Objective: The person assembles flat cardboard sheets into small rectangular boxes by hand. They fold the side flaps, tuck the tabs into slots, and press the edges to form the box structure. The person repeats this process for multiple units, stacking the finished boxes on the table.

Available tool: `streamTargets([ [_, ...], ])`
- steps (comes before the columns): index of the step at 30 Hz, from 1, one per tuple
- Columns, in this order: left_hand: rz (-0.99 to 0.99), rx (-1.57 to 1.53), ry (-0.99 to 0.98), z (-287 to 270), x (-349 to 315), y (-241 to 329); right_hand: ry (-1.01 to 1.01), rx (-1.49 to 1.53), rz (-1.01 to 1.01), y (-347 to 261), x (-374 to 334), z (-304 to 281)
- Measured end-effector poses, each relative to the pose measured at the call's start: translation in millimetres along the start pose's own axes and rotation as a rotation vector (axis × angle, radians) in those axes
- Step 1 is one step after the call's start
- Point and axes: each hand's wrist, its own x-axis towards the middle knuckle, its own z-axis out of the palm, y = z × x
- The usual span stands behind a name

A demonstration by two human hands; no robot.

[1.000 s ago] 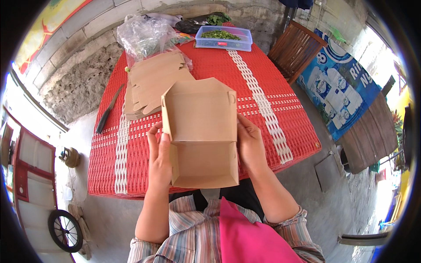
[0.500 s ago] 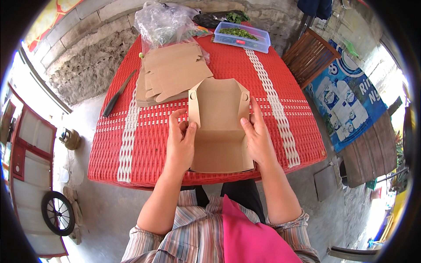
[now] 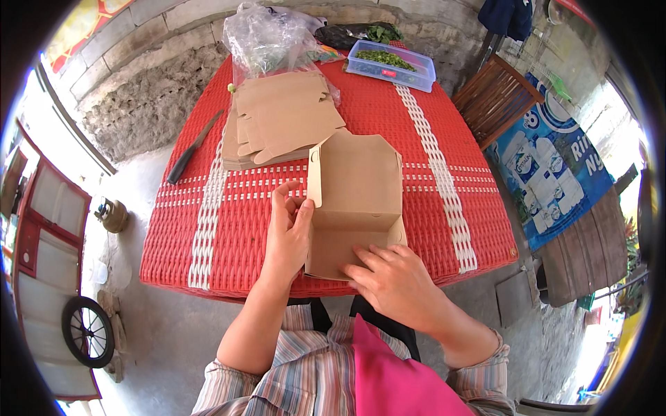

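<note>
A brown cardboard food box (image 3: 360, 173) stands unfolded at the near edge of the red woven table, its lid raised and tilted back. My left hand (image 3: 286, 236) holds the box's left side, thumb against the edge by the lid's side flap and fingers curled outside. Inside the base, close to the front wall, my right hand (image 3: 395, 281) reaches with fingers spread and slightly bent, grasping nothing that shows. Its fingertips are over the box floor; whether they press on it, I cannot tell. Beyond the box lies a stack of flat cardboard box blanks (image 3: 288, 114).
A black-handled knife (image 3: 194, 149) lies at the table's left. Toward the back are a clear plastic bag (image 3: 267, 41) and a clear plastic container (image 3: 390, 66) of chopped greens. A wooden chair (image 3: 496, 97) stands at the right. The red table (image 3: 229, 243) has white woven stripes.
My right hand has left the box's right side and moved down into its base. The lid's right flap no longer stands inward. My left hand stays at the left side.
</note>
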Motion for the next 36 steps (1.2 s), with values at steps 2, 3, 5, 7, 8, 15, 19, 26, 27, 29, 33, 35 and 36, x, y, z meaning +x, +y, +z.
streamTargets([
  [2, -0.007, -0.006, 0.000, 1.3, -0.3, 0.6, -0.089, 0.002, -0.014, 6.2, 2.0, 2.0],
  [3, -0.016, -0.014, -0.003, 1.3, 0.6, 1.8, -0.116, 0.014, -0.012, 7.1, 3.3, 0.5],
  [5, -0.033, -0.031, -0.009, 0.9, 0.1, 1.6, -0.172, 0.038, -0.009, 8.5, 5.6, -2.7],
  [7, 0.016, -0.027, 0.010, -0.6, -0.5, 0.4, -0.077, -0.005, -0.024, 14.2, 5.2, 2.5],
  [8, 0.039, -0.026, 0.020, -1.5, 0.7, 0.9, -0.030, -0.025, -0.031, 18.4, 4.5, 3.1],
  [15, 0.276, 0.634, -0.046, -37.8, 19.9, 26.4, 0.100, -0.124, 0.298, 125.5, 42.7, -10.8],
  [19, 0.432, 1.088, -0.071, -40.4, 61.3, 32.5, 0.058, -0.176, 0.471, 188.4, 63.4, -6.1],
  [26, 0.598, 1.356, -0.068, -59.6, 133.4, -1.4, 0.078, -0.106, 0.465, 218.7, 69.8, 3.7],
  [27, 0.587, 1.338, -0.101, -60.0, 140.1, -5.0, 0.076, -0.097, 0.471, 218.1, 69.2, 2.0],
  [29, 0.683, 1.326, -0.099, -62.9, 145.8, -14.0, 0.073, -0.079, 0.480, 212.8, 69.8, 3.2],
  [33, 0.671, 1.225, -0.157, -59.4, 139.8, 8.7, 0.408, -0.354, 0.297, 185.1, 70.4, 9.2],
  [35, 0.508, 1.247, -0.163, -60.6, 136.8, 17.2, 0.453, -0.328, 0.195, 160.7, 76.9, 5.3],
  [36, 0.577, 1.253, -0.138, -63.6, 134.8, 16.0, 0.475, -0.311, 0.136, 146.3, 81.0, 2.8],
])
